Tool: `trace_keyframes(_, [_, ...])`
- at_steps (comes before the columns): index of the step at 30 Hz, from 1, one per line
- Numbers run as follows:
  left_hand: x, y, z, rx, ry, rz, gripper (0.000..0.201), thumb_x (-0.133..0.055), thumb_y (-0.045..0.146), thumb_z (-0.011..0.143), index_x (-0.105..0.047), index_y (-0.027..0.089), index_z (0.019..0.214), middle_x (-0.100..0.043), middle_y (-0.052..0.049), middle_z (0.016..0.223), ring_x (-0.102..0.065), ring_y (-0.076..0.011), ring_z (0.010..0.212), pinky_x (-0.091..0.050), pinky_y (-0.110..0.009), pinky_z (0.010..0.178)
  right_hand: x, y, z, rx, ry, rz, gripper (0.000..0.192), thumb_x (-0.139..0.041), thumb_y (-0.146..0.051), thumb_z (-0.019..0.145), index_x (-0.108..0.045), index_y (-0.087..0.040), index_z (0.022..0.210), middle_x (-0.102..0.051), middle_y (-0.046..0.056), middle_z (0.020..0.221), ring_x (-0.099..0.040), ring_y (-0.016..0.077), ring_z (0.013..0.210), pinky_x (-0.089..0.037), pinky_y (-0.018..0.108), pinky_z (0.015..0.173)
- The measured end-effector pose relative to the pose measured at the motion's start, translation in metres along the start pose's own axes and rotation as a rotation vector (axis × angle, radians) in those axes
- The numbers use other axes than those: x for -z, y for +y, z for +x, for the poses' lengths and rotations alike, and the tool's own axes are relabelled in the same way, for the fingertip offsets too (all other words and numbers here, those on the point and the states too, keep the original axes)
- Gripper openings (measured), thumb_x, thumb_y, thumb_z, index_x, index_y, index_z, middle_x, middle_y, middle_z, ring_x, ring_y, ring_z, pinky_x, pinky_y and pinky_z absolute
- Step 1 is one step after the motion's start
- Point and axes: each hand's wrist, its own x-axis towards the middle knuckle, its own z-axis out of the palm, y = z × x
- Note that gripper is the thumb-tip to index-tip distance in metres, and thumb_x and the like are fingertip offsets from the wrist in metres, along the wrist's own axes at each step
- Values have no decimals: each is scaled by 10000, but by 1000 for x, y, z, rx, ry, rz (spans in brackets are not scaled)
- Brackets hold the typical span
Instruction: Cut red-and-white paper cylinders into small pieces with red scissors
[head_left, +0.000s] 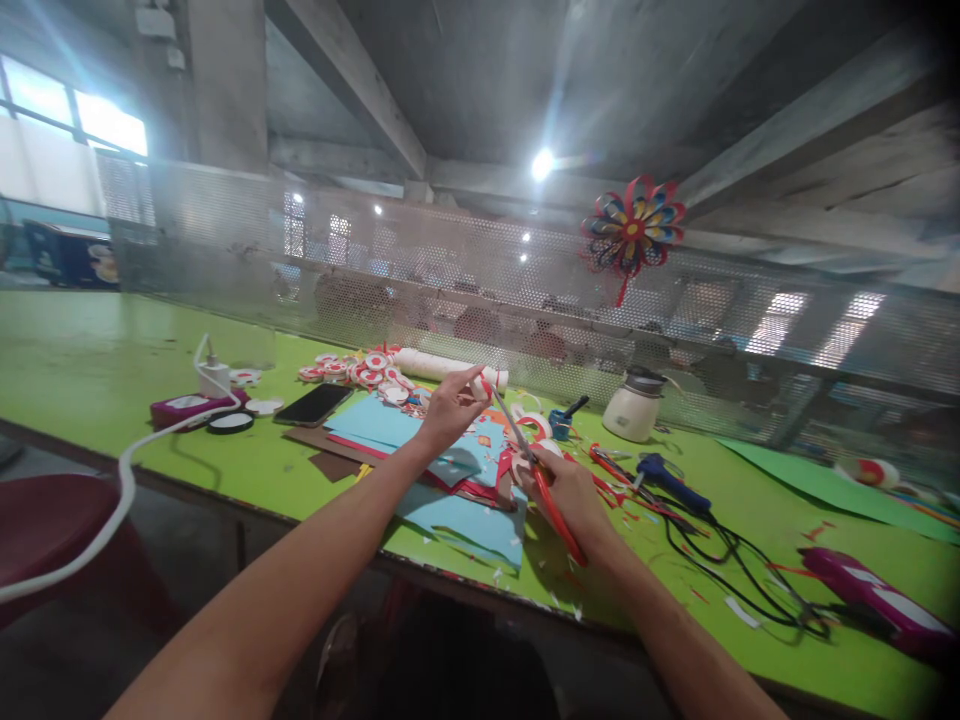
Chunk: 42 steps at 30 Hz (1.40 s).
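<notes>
My left hand [448,412] is raised over the middle of the table, its fingertips pinching a small red and white paper piece [482,389]. Scissors with red handles [553,510] are in my right hand [574,492], their blades pointing up and away from me. The blade tips are close to the paper piece; whether they touch it I cannot tell. Under both hands lie blue paper sheets [375,428], with red and brown sheets beneath and scraps on top. Behind my left hand are a white roll [431,365] and a heap of red and white paper discs [373,372].
A phone [313,403] and a purple power strip [187,408] with a white cable lie left. To the right are a blue glue gun [675,485], black cords, a cream jug [634,408], green paper [817,480] and another purple strip [877,595]. A perforated metal screen [450,260] stands behind.
</notes>
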Motion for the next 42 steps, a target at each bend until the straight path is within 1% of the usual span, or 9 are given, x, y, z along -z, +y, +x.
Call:
trace_keyframes(5, [1,10,0,32,2,-20,501,-637,226,687,-535,185,1176,-573,-80,1028,-596,-125,782,-516,-264,715,0,0,3,-47,38,-44,316,-510,-334,776,-689,-163,973,-715,89,738,-643,233,663,-431,279,601])
trace_keyframes(10, [2,20,2,169,13,-91,511,-640,223,683,-535,145,1177,-632,-53,852,-613,-135,732,-516,-270,694,1,-1,2,-45,1,6,312,-513,-305,763,-681,-167,986,-718,75,768,-639,219,681,-436,273,617])
trace_keyframes(14, [3,18,4,249,-6,-176,570,-647,256,684,-493,128,1219,-623,-27,781,-618,-135,709,-526,-272,659,0,0,2,-33,-3,45,322,-524,-283,753,-673,-157,1009,-720,78,804,-641,216,703,-442,271,630])
trace_keyframes(19, [4,14,5,229,-28,-203,568,-659,304,682,-489,151,1203,-625,-57,889,-620,-148,765,-516,-259,629,0,1,3,-25,4,46,300,-519,-295,756,-680,-175,979,-719,60,783,-632,207,671,-439,270,613])
trace_keyframes(25, [7,18,7,281,-77,-307,520,-664,335,677,-510,132,1130,-646,-106,929,-617,-176,786,-460,-223,537,2,1,4,-28,18,81,323,-509,-328,759,-685,-160,971,-705,61,742,-624,200,648,-441,271,605])
trace_keyframes(29, [10,22,7,342,-128,-350,582,-682,314,665,-507,113,1182,-650,-130,968,-611,-189,827,-455,-244,587,3,1,4,-35,5,133,328,-518,-339,750,-688,-151,958,-699,58,741,-617,191,644,-443,264,606])
trace_keyframes(33, [11,23,6,341,-164,-415,609,-672,308,683,-485,112,1227,-640,-132,995,-597,-192,869,-467,-279,665,3,1,4,-43,1,151,318,-520,-344,751,-687,-153,942,-674,39,682,-602,184,615,-431,254,574])
trace_keyframes(39, [14,21,7,360,-130,-424,538,-670,344,682,-556,138,1166,-618,-112,1052,-588,-160,818,-448,-257,635,3,1,3,-13,11,177,278,-515,-337,757,-692,-170,890,-664,21,664,-593,173,600,-430,248,569])
trace_keyframes(42, [19,23,9,400,-119,-451,503,-655,356,699,-565,185,1163,-601,-91,1114,-581,-141,806,-432,-237,611,3,1,3,-7,11,188,268,-520,-340,756,-694,-173,872,-674,26,680,-595,175,609,-438,253,578])
